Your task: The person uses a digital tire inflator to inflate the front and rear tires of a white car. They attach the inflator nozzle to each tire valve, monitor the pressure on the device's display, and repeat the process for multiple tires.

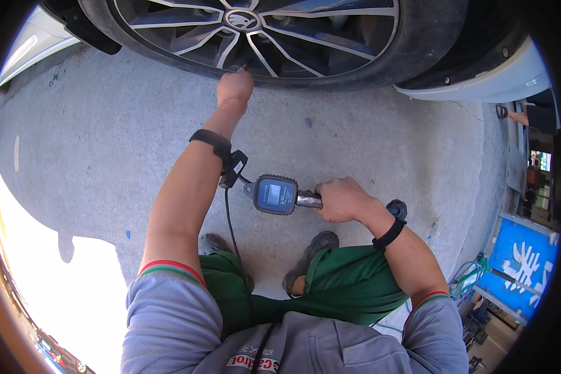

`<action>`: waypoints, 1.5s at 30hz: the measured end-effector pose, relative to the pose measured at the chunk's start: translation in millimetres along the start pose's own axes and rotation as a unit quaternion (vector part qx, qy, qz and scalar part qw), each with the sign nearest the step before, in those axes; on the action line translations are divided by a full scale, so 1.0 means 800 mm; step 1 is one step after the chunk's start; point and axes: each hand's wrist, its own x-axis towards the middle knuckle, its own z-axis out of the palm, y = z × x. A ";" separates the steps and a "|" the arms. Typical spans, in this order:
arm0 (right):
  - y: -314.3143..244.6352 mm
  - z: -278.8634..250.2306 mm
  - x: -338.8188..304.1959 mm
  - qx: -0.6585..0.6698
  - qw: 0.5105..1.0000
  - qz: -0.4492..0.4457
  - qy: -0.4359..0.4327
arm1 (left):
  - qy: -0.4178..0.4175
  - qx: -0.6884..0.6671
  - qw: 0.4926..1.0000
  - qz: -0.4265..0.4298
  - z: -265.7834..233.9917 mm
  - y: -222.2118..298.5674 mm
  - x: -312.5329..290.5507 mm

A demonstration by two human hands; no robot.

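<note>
Person crouches on a concrete floor [368, 143] facing a car wheel [255, 31] at the far edge of view; left hand [234, 88] reaches far forward, fingers bunched together and pressed against the lower rim of the alloy wheel where spokes meet tyre; what it pinches there is too small to make out; a black strap [210, 141] circles the left wrist, with a black clip just near of it; right hand [341, 199] sits nearer, to the right, fist wrapped around the metal handle of a tyre inflator gauge [275, 194]; the gauge has a dark rounded body with a bluish screen facing up, held level above the floor, between the two forearms; a thin black hose [230, 230] drops from the gauge's left end and runs near, down toward the body; a black band rings the right wrist; green trousers [349, 280] and two grey dusty shoes show below the gauge; grey short sleeves with red and green trim on both arms; a blue panel [520, 265] stands at the far right edge; bright sunlight washes out the near left floor.
</note>
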 end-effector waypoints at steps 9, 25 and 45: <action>0.001 0.001 0.000 0.000 1.000 -0.001 0.000 | -0.004 0.002 1.000 0.002 0.004 -0.005 0.007; 0.003 0.003 0.001 -0.001 1.000 -0.003 0.001 | 0.004 0.001 1.000 -0.001 -0.001 0.003 -0.004; 0.007 0.006 0.003 -0.006 1.000 -0.008 -0.014 | 0.000 0.012 1.000 0.004 -0.001 0.001 -0.004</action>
